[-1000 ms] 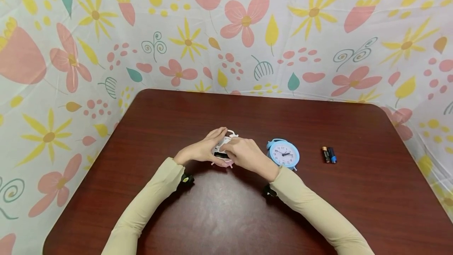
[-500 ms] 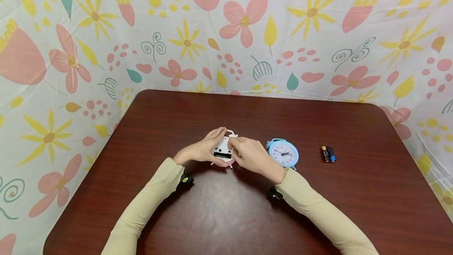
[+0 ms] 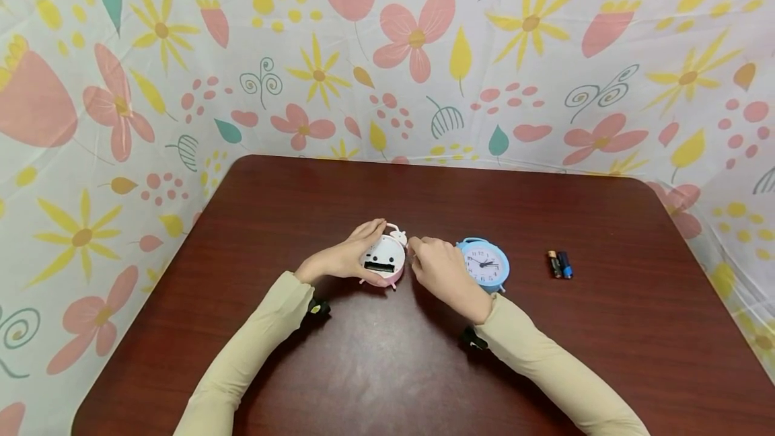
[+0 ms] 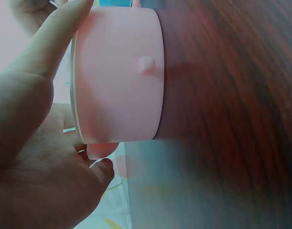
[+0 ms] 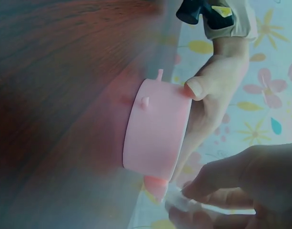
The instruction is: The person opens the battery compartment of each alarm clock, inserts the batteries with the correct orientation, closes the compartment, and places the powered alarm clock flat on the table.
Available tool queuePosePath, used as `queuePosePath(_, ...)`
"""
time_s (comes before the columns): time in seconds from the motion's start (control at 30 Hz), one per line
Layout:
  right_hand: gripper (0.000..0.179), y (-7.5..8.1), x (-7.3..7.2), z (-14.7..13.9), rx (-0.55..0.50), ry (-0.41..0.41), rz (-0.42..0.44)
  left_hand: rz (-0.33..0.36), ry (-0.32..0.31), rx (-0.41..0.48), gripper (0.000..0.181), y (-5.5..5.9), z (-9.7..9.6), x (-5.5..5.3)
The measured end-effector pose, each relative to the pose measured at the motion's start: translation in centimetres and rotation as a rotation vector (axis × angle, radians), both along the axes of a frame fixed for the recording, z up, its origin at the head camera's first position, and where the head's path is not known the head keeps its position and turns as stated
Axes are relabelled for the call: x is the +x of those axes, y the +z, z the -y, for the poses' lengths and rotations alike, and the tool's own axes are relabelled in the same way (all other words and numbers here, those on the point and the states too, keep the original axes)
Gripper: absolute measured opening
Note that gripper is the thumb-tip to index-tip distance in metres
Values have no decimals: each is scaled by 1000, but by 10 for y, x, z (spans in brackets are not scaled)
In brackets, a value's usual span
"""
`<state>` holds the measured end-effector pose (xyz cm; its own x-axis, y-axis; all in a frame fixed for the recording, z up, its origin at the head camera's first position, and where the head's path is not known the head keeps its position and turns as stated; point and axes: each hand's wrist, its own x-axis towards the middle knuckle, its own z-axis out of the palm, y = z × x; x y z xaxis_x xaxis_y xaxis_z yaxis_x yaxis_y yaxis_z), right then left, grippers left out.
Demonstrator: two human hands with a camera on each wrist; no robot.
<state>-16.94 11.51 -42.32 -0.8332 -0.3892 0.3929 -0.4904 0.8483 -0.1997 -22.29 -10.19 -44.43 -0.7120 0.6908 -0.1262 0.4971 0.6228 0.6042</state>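
Observation:
A pink alarm clock (image 3: 389, 247) lies face down, its white back up and a dark open battery compartment (image 3: 379, 266) showing. My left hand (image 3: 346, 256) grips it from the left, thumb at the near edge and fingers around the far side. In the left wrist view, the clock's pink side wall (image 4: 119, 76) and a small foot (image 4: 146, 65) show. My right hand (image 3: 447, 273) is just right of the clock, apart from its body, fingertips near the bell (image 3: 398, 237). Between its thumb and fingers, the right wrist view shows a small pale piece (image 5: 180, 201), blurred.
A light blue alarm clock (image 3: 484, 264) lies face up close behind my right hand. Farther right are two batteries, one black and copper (image 3: 554, 264), one dark blue (image 3: 565, 265). The brown table (image 3: 375, 369) ends at a flowered cloth (image 3: 418, 106) behind.
My right hand has drawn back rightward from over the clock's back, uncovering the compartment and the white back. My left hand keeps its grip and the clock stays in place.

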Motion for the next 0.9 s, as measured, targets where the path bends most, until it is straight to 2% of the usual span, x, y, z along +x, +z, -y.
queuePosePath(0.23, 18, -3, 4, 1, 81, -60, 53, -8, -4, 13, 115, -1, 1, 0)
queuePosePath(0.43, 19, -6, 11, 3, 144, -48, 112, -8, -7, 23, 115, -1, 1, 0)
queuePosePath(0.67, 13, -9, 16, 7, 205, -46, 142, -8, -3, 27, 115, -2, 1, 0)
queuePosePath(0.9, 19, -9, 17, 9, 237, -55, 164, -20, -6, 24, 116, 0, 1, 0)
